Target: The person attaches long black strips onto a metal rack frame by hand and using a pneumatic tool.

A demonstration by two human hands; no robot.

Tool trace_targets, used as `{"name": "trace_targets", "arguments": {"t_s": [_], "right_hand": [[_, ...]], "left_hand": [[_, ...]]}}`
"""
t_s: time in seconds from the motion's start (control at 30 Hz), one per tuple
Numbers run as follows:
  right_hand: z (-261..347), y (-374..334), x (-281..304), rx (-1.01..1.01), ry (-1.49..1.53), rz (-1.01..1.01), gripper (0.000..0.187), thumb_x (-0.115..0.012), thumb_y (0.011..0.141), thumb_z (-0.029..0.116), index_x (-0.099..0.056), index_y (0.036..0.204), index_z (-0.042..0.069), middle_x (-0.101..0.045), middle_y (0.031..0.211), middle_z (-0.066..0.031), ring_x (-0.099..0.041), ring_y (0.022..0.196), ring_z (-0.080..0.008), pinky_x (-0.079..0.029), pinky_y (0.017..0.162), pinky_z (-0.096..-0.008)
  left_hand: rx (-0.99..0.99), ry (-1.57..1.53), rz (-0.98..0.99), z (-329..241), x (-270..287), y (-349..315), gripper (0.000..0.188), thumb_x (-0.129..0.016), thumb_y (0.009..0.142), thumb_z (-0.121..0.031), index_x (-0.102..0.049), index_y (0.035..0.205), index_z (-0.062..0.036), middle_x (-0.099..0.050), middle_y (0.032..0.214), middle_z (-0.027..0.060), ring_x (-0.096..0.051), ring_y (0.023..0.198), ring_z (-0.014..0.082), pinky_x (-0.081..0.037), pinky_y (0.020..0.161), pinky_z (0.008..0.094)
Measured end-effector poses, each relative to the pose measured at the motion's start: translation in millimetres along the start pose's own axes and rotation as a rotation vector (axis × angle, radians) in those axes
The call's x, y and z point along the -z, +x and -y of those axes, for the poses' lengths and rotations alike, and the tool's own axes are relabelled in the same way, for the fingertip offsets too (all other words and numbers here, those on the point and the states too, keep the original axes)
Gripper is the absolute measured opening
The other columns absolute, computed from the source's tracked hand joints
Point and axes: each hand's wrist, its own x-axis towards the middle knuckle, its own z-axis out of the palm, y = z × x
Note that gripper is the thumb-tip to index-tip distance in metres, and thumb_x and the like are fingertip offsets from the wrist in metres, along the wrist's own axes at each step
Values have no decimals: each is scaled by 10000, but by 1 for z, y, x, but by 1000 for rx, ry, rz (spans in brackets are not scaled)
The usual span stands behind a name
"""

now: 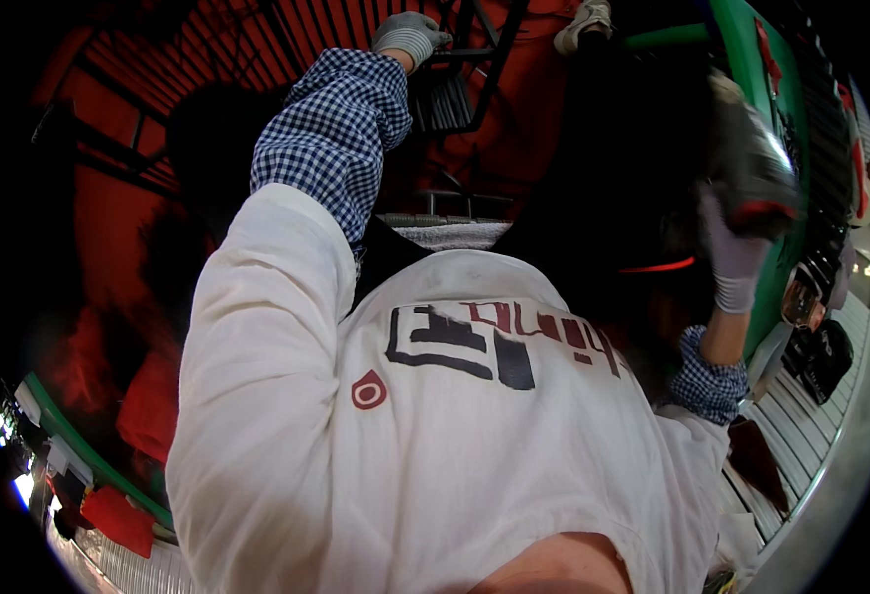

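Grey knit gloves cover both hands. The left hand (pixel 410 38) reaches far up, its grip closed around a dark metal frame (pixel 474 59) against the red machine wall (pixel 108 228), seemingly to steady the body. The right hand (pixel 737 252) is raised with its grip wrapped about a blurred dark tool with a red band (pixel 752 173), just in front of the green panel (pixel 757 59). Below that grip runs a roller conveyor (pixel 801 436).

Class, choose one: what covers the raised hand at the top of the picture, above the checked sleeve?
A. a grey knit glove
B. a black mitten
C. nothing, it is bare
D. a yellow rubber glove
A: the left hand wears a grey knit glove, its ribbed cuff meeting the blue-and-white checked sleeve.
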Motion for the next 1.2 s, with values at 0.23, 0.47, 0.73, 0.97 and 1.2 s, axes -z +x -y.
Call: {"name": "trace_targets", "arguments": {"t_s": [0.23,0.47,0.73,0.97,1.2], "right_hand": [[98,18,-110,692,23,370,681,-805,701,130,-544,1329,85,-698,937,-90,-698,810,-256,-546,709,-371],[104,9,-205,701,-178,540,697,-824,736,216,-509,1348,107,-697,908,-67,-702,805,-238,-564,718,-369],[92,3,-229,760,-168,499,618,-779,776,223,-516,1315,71,-690,882,-84,-690,778,-243,-570,735,-364],[89,3,-232,762,-176,486,672,-797,771,219,-501,1362,99,-697,911,-70,-702,804,-240,-568,733,-370],[92,10,-235,754,-202,479,617,-773,813,233,-507,1350,87,-696,893,-78,-699,780,-236,-576,718,-359]], "left_hand": [[147,-126,195,-26,60,-41,329,-670,942,-332,-717,816,-31,-690,787,123,-626,670,277,-532,623,434],[161,-237,177,-15,41,-33,386,-672,930,-356,-690,733,-24,-627,676,119,-579,587,274,-493,568,440],[201,-267,188,-17,46,-38,342,-673,929,-334,-719,817,-14,-663,739,130,-621,653,286,-519,623,438],[183,-160,220,-14,44,-28,349,-656,943,-331,-703,828,-5,-654,720,127,-607,611,277,-503,575,435],[248,-202,216,-15,43,-29,412,-670,938,-375,-650,753,-7,-578,627,115,-534,507,252,-467,514,412]]}}
